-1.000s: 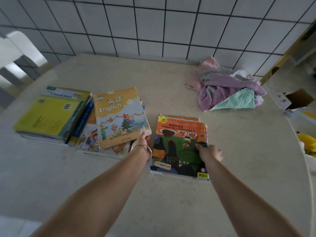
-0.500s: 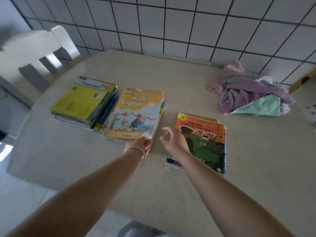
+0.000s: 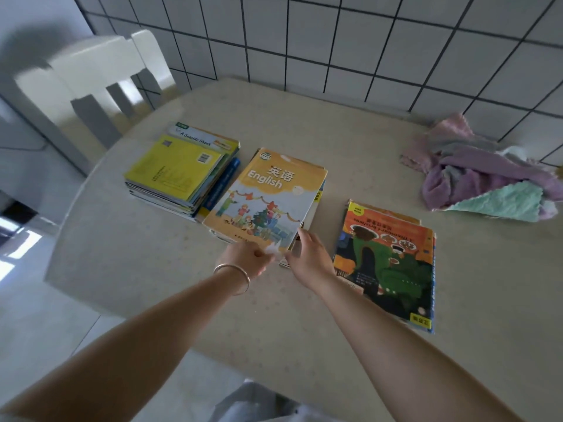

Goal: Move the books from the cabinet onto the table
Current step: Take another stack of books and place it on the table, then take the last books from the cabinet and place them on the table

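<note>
Three lots of books lie on the beige table (image 3: 304,345). A stack topped by a yellow-green book (image 3: 175,172) is on the left. The middle stack has an orange "English" book (image 3: 265,199) on top. On the right lies a stack topped by an orange-and-green picture book (image 3: 387,257). My left hand (image 3: 246,258), with a bangle on the wrist, pinches the near corner of the English book. My right hand (image 3: 307,257) rests against the near right edge of the same stack, fingers apart. The cabinet is out of view.
A heap of pink, purple and mint cloths (image 3: 487,181) lies at the table's far right, by the tiled wall (image 3: 365,41). A white chair (image 3: 100,80) stands at the far left corner. The table's near left edge drops to the floor (image 3: 45,315).
My right hand has let go of the orange-and-green book and moved left to the middle stack. The view has swung left, bringing the chair into sight. My left hand stays on the English book.
</note>
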